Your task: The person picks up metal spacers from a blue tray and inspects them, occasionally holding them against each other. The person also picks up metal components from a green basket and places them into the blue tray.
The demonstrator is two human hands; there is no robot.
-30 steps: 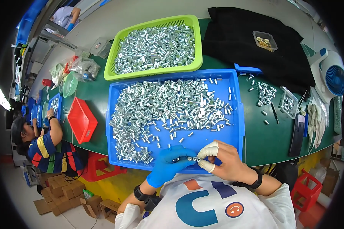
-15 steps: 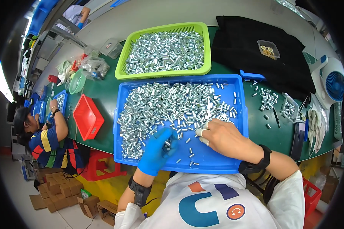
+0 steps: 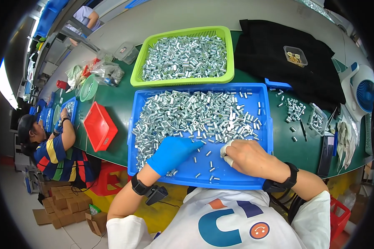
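Note:
Many small shiny metal cylinders (image 3: pixel 183 110), some with a hole through the end, lie heaped in the blue tray (image 3: pixel 269 147) before me. My left hand (image 3: pixel 176 153), in a blue glove, reaches palm down over the near part of the heap. Its fingers point right and are pressed together; a cylinder shows right at the tips, but whether they grip it is unclear. Over the tray's right half is my right hand (image 3: pixel 251 157), with pale finger covers on the fingertips. Its fingers are curled together, hiding whatever is between them. Several loose cylinders (image 3: pixel 212 169) lie between the hands.
Behind the tray stands a green basket (image 3: pixel 230 62) full of similar cylinders. A red tray (image 3: pixel 99 126) is at left, near a seated co-worker (image 3: pixel 54 145). At right are scattered cylinders (image 3: pixel 295 110), a small clear box (image 3: pixel 318 120), a black cloth (image 3: pixel 266 58) and a white fan (image 3: pixel 359 89).
My left hand has turned palm down and its fingers now stretch rightward; before, they were curled around cylinders. My right hand stays nearly in place, still curled. The whole view has shifted slightly.

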